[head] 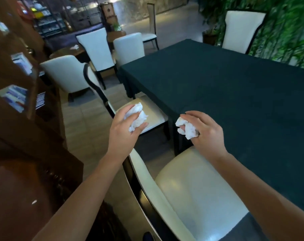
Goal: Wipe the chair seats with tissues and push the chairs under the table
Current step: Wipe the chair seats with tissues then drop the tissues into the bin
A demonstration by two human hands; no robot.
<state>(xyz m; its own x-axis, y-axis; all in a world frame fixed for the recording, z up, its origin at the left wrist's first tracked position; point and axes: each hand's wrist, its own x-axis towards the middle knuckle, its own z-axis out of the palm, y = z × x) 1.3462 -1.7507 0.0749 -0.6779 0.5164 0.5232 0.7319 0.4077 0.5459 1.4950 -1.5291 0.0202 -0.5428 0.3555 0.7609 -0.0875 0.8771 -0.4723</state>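
**Both hands hold crumpled tissues above two chairs at the table**

Left hand [126,123] grips a crumpled white tissue [137,117], fingers curled round it, held in the air above the far chair seat [154,113]. Right hand [204,132] grips a second crumpled tissue [187,128], pinched between thumb and curled fingers, above the gap between the two chairs, near the table edge. Neither tissue touches a seat.

Near chair [196,193]: cream seat, dark frame, at bottom centre, its right side tucked partly under the table [234,94]. The far chair sits just beyond it on the same side, seat partly under the table's hanging cloth, its backrest [93,80] tilting left.

Table is covered in a dark green cloth and fills the right half. More white chairs: one at the table's far left end [128,47], one at the far right side [241,30], others further left [93,47] and well back. Dark wooden cabinet [26,136] runs along the left. Green leafy wall [287,32] at far right. Tiled floor [88,122] between cabinet and chairs.
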